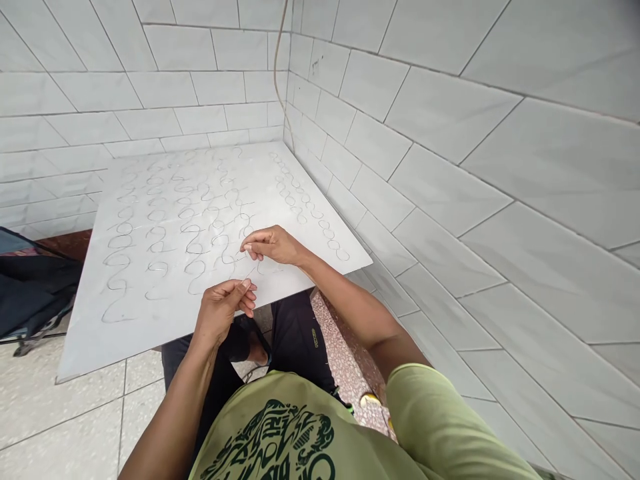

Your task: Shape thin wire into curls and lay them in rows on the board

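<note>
Rows of thin dark curved strands, many in loops or S-shapes, lie on a white board; I cannot tell whether they are wire or thread. My left hand is over the board's near edge, thumb and forefinger pinched, with a fine strand faintly showing at the fingertips. Farther forward and to the right, my right hand is closed in a pinch above the board, beside the nearest curls. What its fingertips hold is too fine to make out.
Small rings run in chains along the board's right side. Tiled walls meet behind it, with a thin cable hanging in the corner. A dark bag-like fabric item is at the left. My legs are under the board's near edge.
</note>
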The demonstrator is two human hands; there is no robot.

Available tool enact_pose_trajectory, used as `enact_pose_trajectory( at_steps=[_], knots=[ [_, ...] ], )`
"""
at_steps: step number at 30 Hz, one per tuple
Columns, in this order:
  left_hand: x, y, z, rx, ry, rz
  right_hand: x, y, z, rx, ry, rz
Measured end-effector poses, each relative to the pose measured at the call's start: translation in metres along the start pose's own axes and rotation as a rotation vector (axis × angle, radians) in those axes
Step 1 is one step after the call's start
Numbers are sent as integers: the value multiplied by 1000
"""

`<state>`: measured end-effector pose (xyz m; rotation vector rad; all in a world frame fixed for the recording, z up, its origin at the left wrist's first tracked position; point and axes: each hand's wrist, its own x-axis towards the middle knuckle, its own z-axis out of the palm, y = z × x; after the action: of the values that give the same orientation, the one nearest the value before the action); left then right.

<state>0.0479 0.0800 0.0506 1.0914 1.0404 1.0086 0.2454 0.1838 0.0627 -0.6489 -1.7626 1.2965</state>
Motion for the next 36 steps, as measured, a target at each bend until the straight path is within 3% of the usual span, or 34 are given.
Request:
enact_pose_trajectory(
  at_steps=[8,10,13,14,17,21,28,36],
  knots=[
    [4,7,-2,-5,23,-49,8,-6,-4,-13,-23,21],
    [5,7,0,-60,91,-28,-3,-10,-4,22,129,18],
    [8,6,1,-135,168,4,-32,-6,9,153,520,40],
    [9,5,1,-153,178,10,-43,-2,17,224,591,62],
    [11,2,0,-179,165,1,-70,14,49,472,490,177],
    [11,0,-3,-208,85,-28,-77,24,83,599,460,135],
    [14,-7,-18,-432,-107,-87,-72,20,90,604,460,151],
    [20,-28,-27,-593,-132,-149,-74,18,99,650,374,160]
  ],
)
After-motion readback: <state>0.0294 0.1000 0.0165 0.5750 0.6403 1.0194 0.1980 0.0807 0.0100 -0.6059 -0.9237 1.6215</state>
